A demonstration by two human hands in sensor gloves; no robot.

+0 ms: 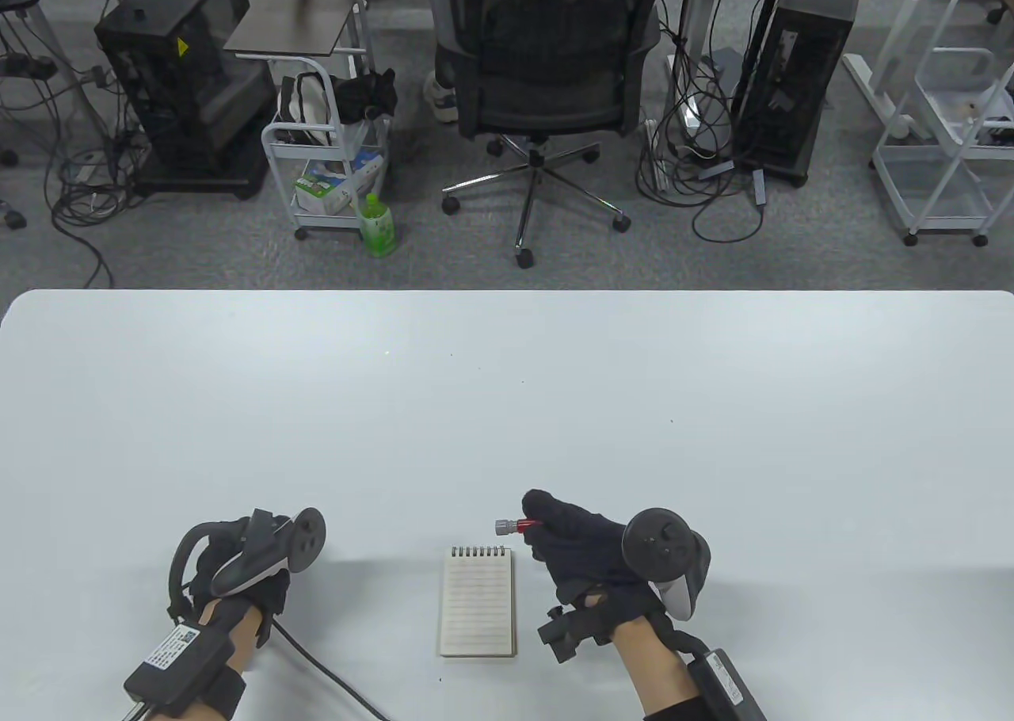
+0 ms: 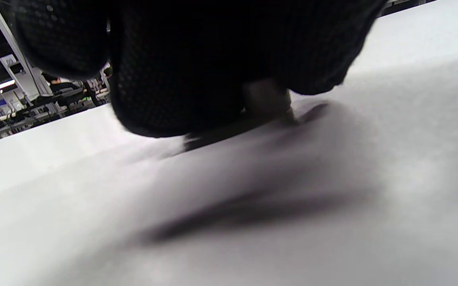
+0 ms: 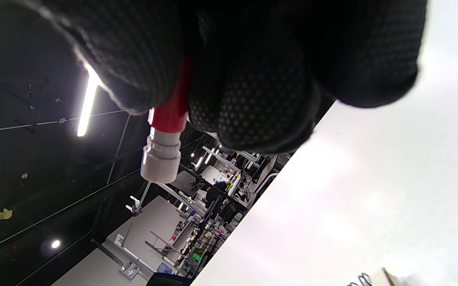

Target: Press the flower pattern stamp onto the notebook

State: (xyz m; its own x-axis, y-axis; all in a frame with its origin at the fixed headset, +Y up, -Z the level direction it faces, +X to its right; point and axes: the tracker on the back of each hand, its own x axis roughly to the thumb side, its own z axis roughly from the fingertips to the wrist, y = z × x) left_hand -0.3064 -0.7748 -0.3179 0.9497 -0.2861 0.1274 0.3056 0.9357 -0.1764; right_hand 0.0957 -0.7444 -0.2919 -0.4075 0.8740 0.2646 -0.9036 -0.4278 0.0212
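Where table view blurs stamp point(image 3: 164, 137), right wrist view shows fingers point(image 3: 249, 103) gripping.

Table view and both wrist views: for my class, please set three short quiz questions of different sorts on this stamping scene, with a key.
1. True or false: the stamp is already pressed onto the notebook.
2. Multiple choice: which hand has the stamp in its grip? A) left hand B) right hand C) neither
3. Fill in: the notebook's spiral binding runs along its ____ edge, as seen in the table view.

Key:
1. False. The stamp is held near the notebook's far right corner, its pale tip pointing left; no mark shows on the lined page.
2. B. The left hand rests on the table, apart from the notebook.
3. Far (top).
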